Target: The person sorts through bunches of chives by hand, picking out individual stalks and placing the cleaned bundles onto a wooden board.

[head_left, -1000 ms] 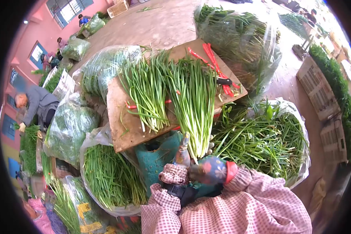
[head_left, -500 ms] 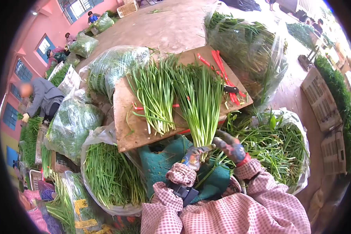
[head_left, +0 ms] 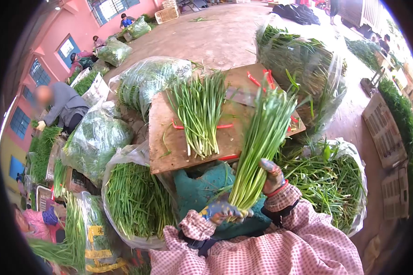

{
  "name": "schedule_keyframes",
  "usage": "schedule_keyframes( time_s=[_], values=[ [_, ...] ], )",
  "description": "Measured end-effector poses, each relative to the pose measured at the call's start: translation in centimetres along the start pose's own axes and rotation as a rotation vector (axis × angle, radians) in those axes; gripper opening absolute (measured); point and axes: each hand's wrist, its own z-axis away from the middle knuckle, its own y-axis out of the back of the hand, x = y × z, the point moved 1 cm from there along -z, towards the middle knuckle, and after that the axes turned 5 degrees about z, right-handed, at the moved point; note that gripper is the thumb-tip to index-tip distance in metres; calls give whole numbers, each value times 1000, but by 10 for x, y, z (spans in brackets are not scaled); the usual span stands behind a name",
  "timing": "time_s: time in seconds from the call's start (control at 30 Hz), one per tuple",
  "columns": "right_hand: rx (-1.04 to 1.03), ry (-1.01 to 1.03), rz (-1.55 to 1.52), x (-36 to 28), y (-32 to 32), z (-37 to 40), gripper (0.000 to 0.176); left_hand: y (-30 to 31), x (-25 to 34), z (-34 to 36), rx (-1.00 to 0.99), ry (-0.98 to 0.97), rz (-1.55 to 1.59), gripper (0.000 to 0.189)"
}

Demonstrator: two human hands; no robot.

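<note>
A bunch of garlic chives (head_left: 261, 142) is held up at a tilt in front of the board, leaves pointing away. My left hand (head_left: 219, 211), in a patterned glove, is closed round its pale cut ends. Higher on the stems, my right hand (head_left: 273, 178) grips the bunch from the right side, fingers partly hidden. Another bunch of chives (head_left: 198, 117) lies on the wooden board (head_left: 174, 158) across a red tie (head_left: 225, 126). A knife blade (head_left: 240, 96) rests behind the raised bunch, its handle hidden. More red ties (head_left: 268, 79) lie at the far right corner.
Bags of greens stand close by: one at left (head_left: 133, 197), one at right (head_left: 326, 183), a tall one (head_left: 303, 64) behind the board. A teal cushion-like thing (head_left: 202, 188) lies below the board. Crates (head_left: 384, 128) line the right. Co-workers (head_left: 69, 107) sit at left.
The right-hand bunch has been lifted off the board and drawn toward me, uncovering the knife blade. My left hand has moved lower with the stem ends; my right hand now grips the stems.
</note>
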Motion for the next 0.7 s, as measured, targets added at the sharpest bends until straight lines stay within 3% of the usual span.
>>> schedule_keyframes(
  time_s=[0.03, 0.07, 0.13, 0.2, 0.23, 0.27, 0.3, 0.33, 0.37, 0.4, 0.43, 0.47, 0.5, 0.53, 0.57, 0.6, 0.63, 0.67, 0.7],
  values=[
    [35, 60, 0, -3, -3, -3, 56, -6, 11, 8, 2, 178, 16, 50],
    [69, 119, -1, -6, -5, -7, 57, -17, 15, 13, 10, 168, 14, 50],
    [40, 108, 44, -23, -20, -11, 62, -37, 21, 25, -388, 527, 1311, 47],
    [-98, 269, 43, -33, -20, -23, 71, -11, 8, 50, -326, 528, 1156, 45],
    [-145, 259, 12, -38, -8, -34, 80, -2, 1, 64, -84, 493, 941, 43],
    [-90, 298, 155, -49, -16, -38, 69, -10, 8, 69, 152, 452, 721, 41],
    [-20, 295, 253, -59, -27, -46, 65, -29, 14, 78, 97, -8, -20, 41],
    [53, 294, 351, -68, -34, -54, 61, -35, 21, 81, 97, -9, -24, 41],
    [-126, 414, 341, -71, -42, -73, 56, -35, 29, 87, 145, -30, -33, 40],
    [-49, 321, 339, -82, -48, -83, 55, -33, 40, 92, 194, -52, -44, 40],
    [-169, 330, 306, -89, -64, -99, 53, -27, 55, 93, 119, 201, 569, 43],
    [-169, 400, 401, -95, -81, -117, 51, -31, 71, 94, 122, 204, 562, 43],
    [-262, 404, 417, -106, -101, -134, 47, -38, 88, 96, 144, -10, 289, 47],
    [-358, 351, 247, -113, -113, -166, 36, -42, 102, 96, 162, -219, 14, 53],
    [-95, 540, 499, -121, -145, -167, 40, -39, 114, 95, 164, -324, -77, 54],
    [-74, 393, 442, -140, -150, -197, 35, -33, 128, 91, 141, -377, -105, 55],
    [-882, 354, 163, -164, -132, -248, 31, -25, 138, 89, 120, -423, -118, 56],
    [-797, 665, 331, -175, -134, -263, 31, -17, 149, 84, 102, -466, -135, 57],
    [-361, 626, 426, -184, -155, -262, 33, -6, 157, 78, 89, -492, -141, 58]
  ],
)
